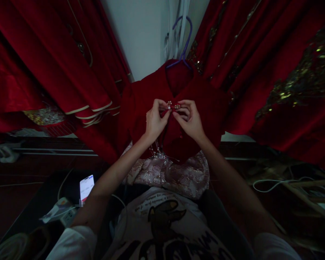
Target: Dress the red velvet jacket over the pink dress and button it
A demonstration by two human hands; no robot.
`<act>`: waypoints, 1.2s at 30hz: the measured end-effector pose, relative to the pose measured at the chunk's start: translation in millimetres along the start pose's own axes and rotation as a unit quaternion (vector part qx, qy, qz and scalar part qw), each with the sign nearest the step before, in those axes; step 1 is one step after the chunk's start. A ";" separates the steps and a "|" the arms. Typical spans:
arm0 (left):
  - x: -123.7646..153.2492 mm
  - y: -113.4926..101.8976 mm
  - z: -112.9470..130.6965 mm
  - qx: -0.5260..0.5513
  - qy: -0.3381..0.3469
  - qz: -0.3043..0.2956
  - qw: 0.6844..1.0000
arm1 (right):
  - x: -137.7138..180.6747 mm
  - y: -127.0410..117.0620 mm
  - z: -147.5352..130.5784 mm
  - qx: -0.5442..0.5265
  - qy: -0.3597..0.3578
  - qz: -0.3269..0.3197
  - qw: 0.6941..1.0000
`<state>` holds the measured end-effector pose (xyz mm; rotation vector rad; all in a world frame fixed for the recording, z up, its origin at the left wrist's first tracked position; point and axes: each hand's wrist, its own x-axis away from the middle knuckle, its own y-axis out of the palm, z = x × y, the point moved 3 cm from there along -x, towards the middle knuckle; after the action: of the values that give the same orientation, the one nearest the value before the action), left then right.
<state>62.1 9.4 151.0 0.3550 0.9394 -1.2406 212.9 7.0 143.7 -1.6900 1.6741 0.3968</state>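
On the matte red jacket (141, 97), below its V-neck (178, 79) | our left hand (155, 121) pinches 1 pearl-beaded gold ornament (169, 104), our right hand (190, 121) 1 gold clasp piece (177, 107) just beside it | slim purple hanger (190, 30) above | crinkled, shiny brocade (184, 177) beneath

Shirt (137, 224), small print (157, 202): short lines across the chest, mostly blurred; I make out "form of", little more.
Shirt, big letters (173, 250): dark, at the near side, only partly showing; I can't read a word.
Phone screen (86, 187): lit, at left; writing too small to read.
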 end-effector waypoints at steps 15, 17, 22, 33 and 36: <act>-15.7 -3.8 0.4 -0.006 0.013 -0.088 0.996 | -4.8 -9.3 -4.5 0.035 -0.009 0.033 0.999; -18.4 -6.9 2.4 -0.021 0.042 -0.114 0.992 | -5.1 -10.3 -5.8 0.047 -0.010 0.049 0.998; -25.6 -13.0 6.6 -0.023 0.092 -0.162 0.982 | -5.8 -10.6 -8.8 0.043 -0.030 0.102 0.993; -37.3 -11.6 17.7 -0.085 0.123 -0.184 0.972 | -8.1 -15.8 -8.8 -0.020 -0.009 0.064 0.998; -41.2 -11.7 20.6 -0.115 0.143 -0.202 0.962 | -11.7 -19.0 -7.9 -0.035 -0.012 0.058 0.998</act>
<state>58.8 17.8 197.7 0.1609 1.4427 -1.4533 227.7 8.6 162.0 -1.6361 1.7645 0.5354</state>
